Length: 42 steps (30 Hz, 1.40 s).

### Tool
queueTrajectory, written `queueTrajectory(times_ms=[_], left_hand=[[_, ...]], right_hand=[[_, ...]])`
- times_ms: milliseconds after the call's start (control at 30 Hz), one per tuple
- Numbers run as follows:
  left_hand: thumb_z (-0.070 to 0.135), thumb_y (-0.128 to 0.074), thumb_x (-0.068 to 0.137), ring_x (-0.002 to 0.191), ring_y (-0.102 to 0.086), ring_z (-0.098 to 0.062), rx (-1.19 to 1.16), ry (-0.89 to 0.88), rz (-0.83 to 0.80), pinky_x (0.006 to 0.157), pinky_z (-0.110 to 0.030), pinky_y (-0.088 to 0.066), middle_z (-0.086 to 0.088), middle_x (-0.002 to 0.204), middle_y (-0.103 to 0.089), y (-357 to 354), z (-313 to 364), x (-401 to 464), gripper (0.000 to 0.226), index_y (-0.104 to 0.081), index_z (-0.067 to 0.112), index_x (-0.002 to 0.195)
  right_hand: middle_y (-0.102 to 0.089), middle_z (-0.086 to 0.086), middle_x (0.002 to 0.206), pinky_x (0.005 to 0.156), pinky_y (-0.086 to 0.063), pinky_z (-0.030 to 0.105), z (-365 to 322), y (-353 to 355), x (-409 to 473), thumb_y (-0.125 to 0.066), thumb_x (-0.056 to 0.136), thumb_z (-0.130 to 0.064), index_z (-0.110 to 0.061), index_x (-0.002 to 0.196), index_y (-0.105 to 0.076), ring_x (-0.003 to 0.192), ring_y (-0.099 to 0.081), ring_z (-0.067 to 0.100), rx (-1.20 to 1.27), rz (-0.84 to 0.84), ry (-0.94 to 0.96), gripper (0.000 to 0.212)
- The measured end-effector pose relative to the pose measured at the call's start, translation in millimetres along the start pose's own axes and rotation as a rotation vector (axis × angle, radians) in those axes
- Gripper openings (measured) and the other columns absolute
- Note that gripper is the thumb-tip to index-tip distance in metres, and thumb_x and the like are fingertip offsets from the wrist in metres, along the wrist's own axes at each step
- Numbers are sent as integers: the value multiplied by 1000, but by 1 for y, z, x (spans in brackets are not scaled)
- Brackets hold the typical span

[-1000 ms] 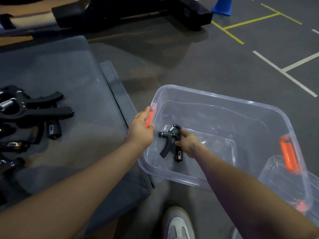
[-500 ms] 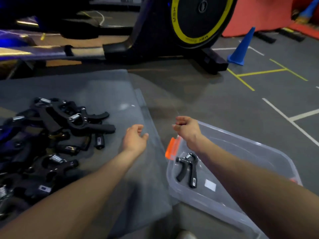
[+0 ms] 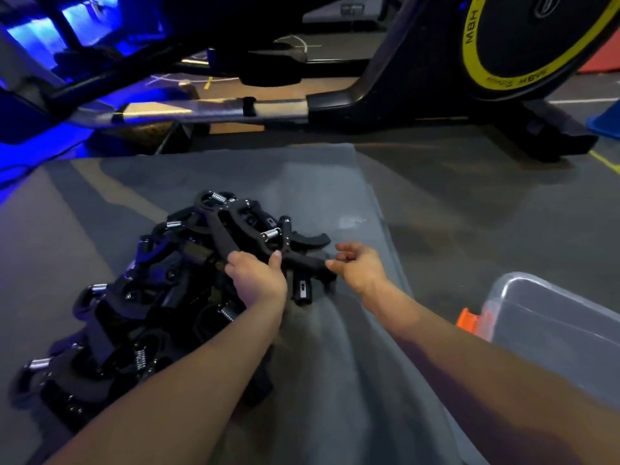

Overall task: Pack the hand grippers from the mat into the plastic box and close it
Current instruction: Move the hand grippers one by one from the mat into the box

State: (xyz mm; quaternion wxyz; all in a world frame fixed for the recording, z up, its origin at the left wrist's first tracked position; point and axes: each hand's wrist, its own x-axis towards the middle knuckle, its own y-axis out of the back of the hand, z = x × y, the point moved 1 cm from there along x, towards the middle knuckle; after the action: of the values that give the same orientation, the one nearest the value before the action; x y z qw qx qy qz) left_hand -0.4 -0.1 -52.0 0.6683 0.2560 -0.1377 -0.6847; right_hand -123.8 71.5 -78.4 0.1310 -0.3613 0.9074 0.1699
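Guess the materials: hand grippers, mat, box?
Hand grippers: matte black plastic frames, likely, with shiny coiled metal springs. Mat: grey and soft, maybe foam or fabric; it wrinkles. Box: clear glossy plastic, see-through walls, orange latch.

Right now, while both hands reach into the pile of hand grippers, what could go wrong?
The left hand grips one hand gripper that lies tangled in the pile; lifting it may drag neighbours off the mat. The plastic box sits at the view's right edge, so a hurried drop might miss it.
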Motion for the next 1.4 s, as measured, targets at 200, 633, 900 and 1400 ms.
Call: queueTrajectory(times_ms=[200, 633, 900, 1400], left_hand=[[32, -63, 86, 108, -59, -33, -129, 179, -71, 92, -34, -43, -18, 108, -64, -16, -9, 15, 29, -62, 2, 88], [23, -51, 94, 109, -57, -31, -163, 59, -66, 94, -32, -41, -17, 117, -59, -18, 12, -9, 27, -52, 1, 112], [22, -56, 90, 99, -65, -32, -182, -170, -368, 95, -45, -50, -17, 102, -68, -45, 42, -45, 13, -59, 12, 98], [10, -50, 94, 73, -60, -14, -230, -208, -936, 68, -17, -55, -5, 84, -61, -148, 50, -222, 27, -54, -6, 116]], right_hand=[[-52, 7, 93, 66, -42, 14, 5, 0, -1, -62, 84, 4, 2, 126, -52, 85, -50, 17, -22, -1, 0, 44], [-59, 13, 125, 97, -41, 26, 3, 31, -16, -64, 84, -1, -5, 127, -55, 109, -55, 21, -156, 14, 118, 45], [-54, 12, 128, 104, -37, 26, -16, 112, -58, -69, 81, -6, -6, 130, -53, 121, -54, 23, -345, 176, 284, 52], [-71, 5, 108, 94, -49, 33, 77, 271, -140, -72, 75, -5, -17, 113, -68, 102, -65, 20, -406, 399, 89, 40]])
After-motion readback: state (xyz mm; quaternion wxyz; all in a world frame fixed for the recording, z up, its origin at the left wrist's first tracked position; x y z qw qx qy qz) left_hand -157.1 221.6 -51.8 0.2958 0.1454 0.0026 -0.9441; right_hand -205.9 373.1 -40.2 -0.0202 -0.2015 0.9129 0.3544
